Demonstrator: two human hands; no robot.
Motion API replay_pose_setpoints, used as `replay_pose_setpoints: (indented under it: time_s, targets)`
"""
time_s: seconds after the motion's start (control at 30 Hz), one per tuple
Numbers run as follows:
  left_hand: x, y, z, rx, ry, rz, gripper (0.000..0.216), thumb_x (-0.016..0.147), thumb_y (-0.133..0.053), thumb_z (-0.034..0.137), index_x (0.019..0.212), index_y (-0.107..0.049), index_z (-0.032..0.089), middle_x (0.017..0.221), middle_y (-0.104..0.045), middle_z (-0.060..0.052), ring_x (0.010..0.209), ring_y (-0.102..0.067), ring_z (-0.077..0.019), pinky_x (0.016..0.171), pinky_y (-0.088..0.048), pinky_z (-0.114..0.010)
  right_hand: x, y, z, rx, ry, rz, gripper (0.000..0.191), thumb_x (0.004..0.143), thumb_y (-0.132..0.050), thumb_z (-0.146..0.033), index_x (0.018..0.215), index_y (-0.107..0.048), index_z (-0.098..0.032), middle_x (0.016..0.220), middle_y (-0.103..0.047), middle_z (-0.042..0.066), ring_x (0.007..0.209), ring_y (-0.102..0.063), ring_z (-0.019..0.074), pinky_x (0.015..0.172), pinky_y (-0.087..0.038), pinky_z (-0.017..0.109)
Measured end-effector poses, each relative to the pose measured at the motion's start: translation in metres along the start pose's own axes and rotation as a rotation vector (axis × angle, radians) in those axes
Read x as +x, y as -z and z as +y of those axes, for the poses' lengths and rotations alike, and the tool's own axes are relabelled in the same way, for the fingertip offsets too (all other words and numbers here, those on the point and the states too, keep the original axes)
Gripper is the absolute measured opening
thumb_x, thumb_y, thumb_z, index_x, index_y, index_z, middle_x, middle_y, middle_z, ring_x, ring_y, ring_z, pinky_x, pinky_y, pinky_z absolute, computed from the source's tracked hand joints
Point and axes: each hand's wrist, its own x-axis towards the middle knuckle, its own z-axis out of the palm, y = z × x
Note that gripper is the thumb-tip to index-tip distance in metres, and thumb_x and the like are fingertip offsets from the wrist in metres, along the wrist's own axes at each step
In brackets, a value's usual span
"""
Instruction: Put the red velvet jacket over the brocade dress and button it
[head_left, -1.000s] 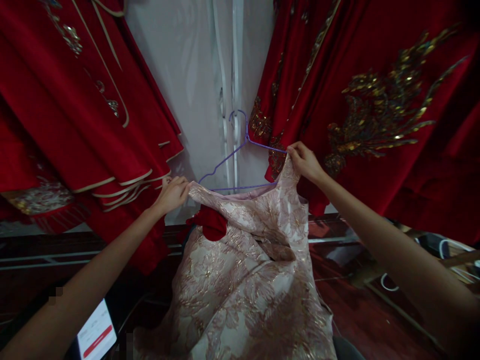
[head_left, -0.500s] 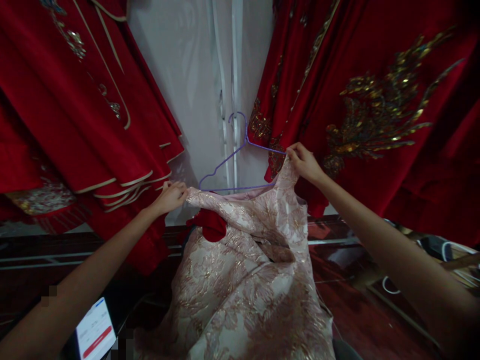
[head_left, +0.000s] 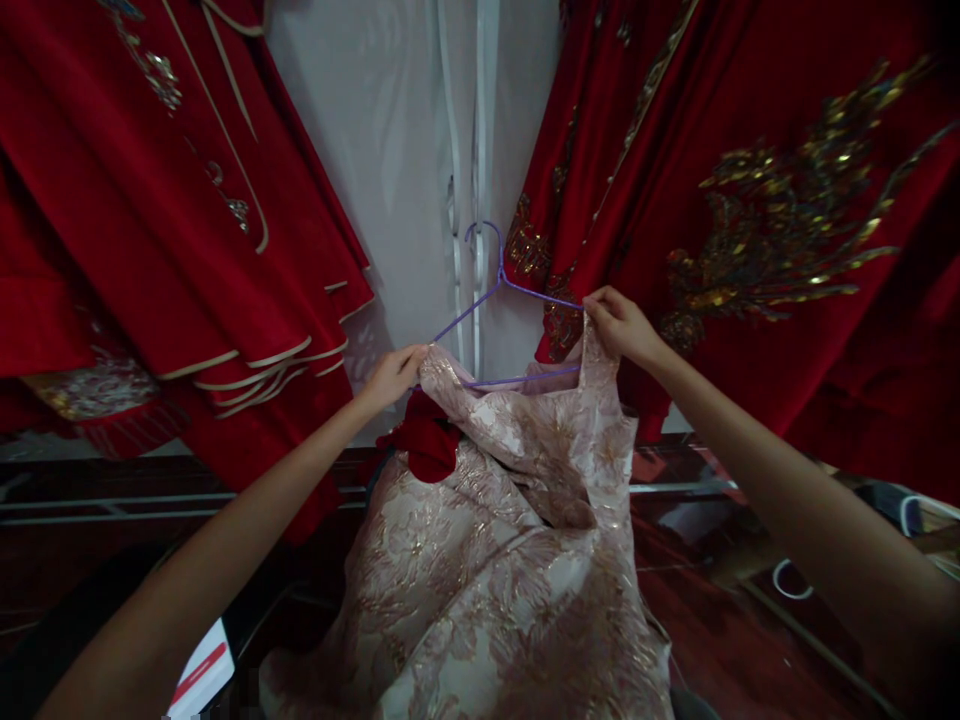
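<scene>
A pale pink brocade dress with a shiny floral weave spreads down toward me from a purple hanger. My left hand pinches the dress's left shoulder strap beside the hanger's left arm. At the other strap, my right hand is closed around the fabric where the hanger's right arm ends. The hanger's hook points up in front of a pale wall, and its lower bar crosses the dress's neckline. A piece of red cloth shows by the left armhole.
Red garments with pale piping hang on the left. Red garments with gold sequin embroidery hang on the right. A lit phone lies at the lower left, partly behind my left forearm. Pale metal rails run low behind.
My left hand has moved up and right with its strap, which now covers the hanger's left end. My right hand keeps its grip and has shifted slightly right in view.
</scene>
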Motion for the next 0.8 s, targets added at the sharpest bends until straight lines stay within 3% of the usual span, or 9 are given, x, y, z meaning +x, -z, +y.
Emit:
replay_pose_setpoints:
  time_s: [0.1,0.17,0.23,0.3,0.37,0.47,0.53,0.67,0.8]
  targets:
    - [-0.02,-0.005,-0.044,-0.259,0.236,0.051,0.055,0.086,-0.025,0.056,0.091,-0.058,0.013,0.08,-0.065,-0.006,0.073,-0.06,-0.0179,0.074,-0.047,-0.033,0.0,-0.001,-0.005,0.046,-0.073,-0.039,0.02,0.08,-0.05,-0.038,0.075,-0.05,-0.02,0.056,-0.044,-0.004,0.051,-0.039,0.0102,0.05,-0.033,0.022]
    - [-0.043,-0.007,-0.07,-0.218,0.308,-0.121,0.049,0.076,-0.045,0.057,0.094,-0.059,0.014,0.089,-0.066,-0.008,0.082,-0.062,-0.0201,0.081,-0.047,-0.036,0.0,-0.002,-0.008,0.051,-0.091,-0.046,0.018,0.08,-0.05,-0.036,0.074,-0.05,-0.019,0.057,-0.044,-0.003,0.052,-0.039,0.0098,0.051,-0.032,0.022]
    - [-0.065,-0.008,-0.088,-0.136,0.281,-0.275,0.053,0.06,-0.067,0.05,0.1,-0.06,0.016,0.103,-0.065,-0.009,0.096,-0.06,-0.0226,0.089,-0.044,-0.036,0.0,-0.003,-0.008,0.053,-0.093,-0.047,0.018,0.079,-0.05,-0.036,0.073,-0.05,-0.019,0.059,-0.044,-0.003,0.053,-0.039,0.0095,0.051,-0.032,0.022]
    - [-0.079,-0.012,-0.097,-0.071,0.266,-0.371,0.047,0.061,-0.067,0.049,0.097,-0.063,0.018,0.099,-0.067,-0.007,0.094,-0.061,-0.0227,0.087,-0.045,-0.034,0.0,-0.004,-0.007,0.061,-0.09,-0.055,0.02,0.079,-0.05,-0.038,0.072,-0.05,-0.019,0.059,-0.044,-0.003,0.053,-0.039,0.0094,0.051,-0.032,0.022]
    - [-0.081,-0.015,-0.1,-0.042,0.294,-0.41,0.036,0.071,-0.056,0.052,0.084,-0.065,0.019,0.081,-0.068,-0.004,0.079,-0.063,-0.0208,0.077,-0.048,-0.032,0.001,-0.003,-0.005,0.07,-0.086,-0.066,0.022,0.08,-0.05,-0.04,0.073,-0.049,-0.019,0.059,-0.044,-0.004,0.052,-0.038,0.0093,0.05,-0.032,0.022]
    - [-0.068,-0.016,-0.101,-0.108,0.368,-0.392,0.041,0.079,-0.043,0.055,0.072,-0.058,0.017,0.06,-0.061,-0.003,0.059,-0.059,-0.0168,0.063,-0.047,-0.029,0.001,-0.003,-0.002,0.076,-0.083,-0.083,0.024,0.079,-0.051,-0.043,0.073,-0.049,-0.019,0.06,-0.044,-0.003,0.053,-0.039,0.0095,0.05,-0.032,0.022]
    - [-0.061,-0.014,-0.099,-0.148,0.37,-0.388,0.04,0.076,-0.048,0.055,0.073,-0.057,0.016,0.062,-0.061,-0.003,0.06,-0.059,-0.0157,0.063,-0.047,-0.028,0.001,-0.002,-0.003,0.081,-0.09,-0.092,0.024,0.079,-0.051,-0.043,0.074,-0.049,-0.019,0.06,-0.044,-0.003,0.054,-0.039,0.0098,0.051,-0.032,0.022]
    - [-0.068,-0.014,-0.093,-0.164,0.338,-0.531,0.037,0.06,-0.069,0.043,0.085,-0.06,0.017,0.078,-0.066,-0.002,0.074,-0.06,-0.0162,0.066,-0.046,-0.024,0.0,-0.002,-0.007,0.086,-0.11,-0.096,0.023,0.08,-0.05,-0.042,0.075,-0.048,-0.019,0.06,-0.043,-0.003,0.054,-0.039,0.0097,0.05,-0.031,0.022]
    - [-0.075,-0.015,-0.083,-0.146,0.39,-0.474,0.025,0.067,-0.061,0.039,0.077,-0.063,0.016,0.071,-0.065,-0.002,0.065,-0.058,-0.0152,0.06,-0.043,-0.024,-0.002,-0.001,-0.012,0.077,-0.113,-0.107,0.025,0.079,-0.051,-0.043,0.074,-0.048,-0.019,0.06,-0.044,-0.003,0.053,-0.039,0.0095,0.05,-0.031,0.022]
